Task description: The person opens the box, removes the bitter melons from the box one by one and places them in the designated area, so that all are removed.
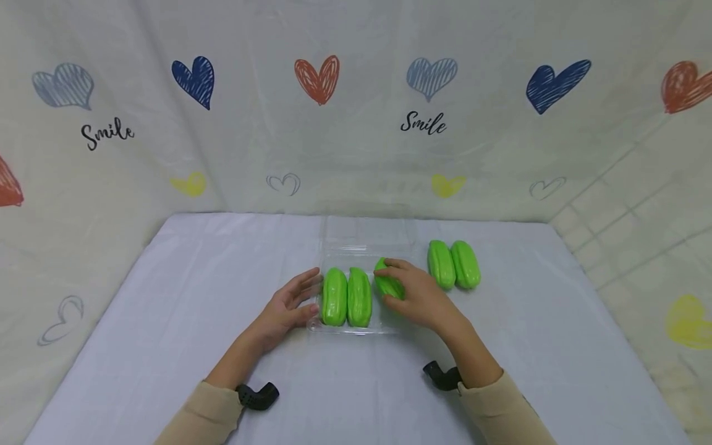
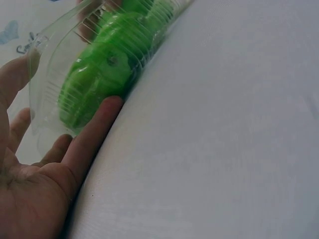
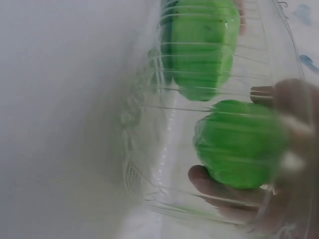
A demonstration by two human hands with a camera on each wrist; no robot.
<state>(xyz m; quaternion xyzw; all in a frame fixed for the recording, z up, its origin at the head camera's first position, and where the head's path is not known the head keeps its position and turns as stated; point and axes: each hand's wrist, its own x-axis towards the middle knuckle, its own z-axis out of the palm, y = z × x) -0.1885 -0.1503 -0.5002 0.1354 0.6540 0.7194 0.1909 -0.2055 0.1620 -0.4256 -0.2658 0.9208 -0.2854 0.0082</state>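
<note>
Five green gourds point(image 1: 335, 296): two in one clear box point(image 1: 356, 332) near the bench's point(image 1: 222, 272) back edge, two toward its back right corner, one pinched inside the box by the right hand's point(image 1: 419, 296) grip. Left hand point(image 1: 283, 312): fingers apart, touching the box. White cloth, heart-print backdrop point(image 1: 367, 154).

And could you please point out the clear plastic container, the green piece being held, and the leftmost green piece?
Clear plastic container point(image 1: 356, 331): head view, on its near rim.
Held green piece point(image 1: 388, 287): head view, on its uncovered middle.
Leftmost green piece point(image 1: 334, 297): head view, on the middle of its top.
</note>
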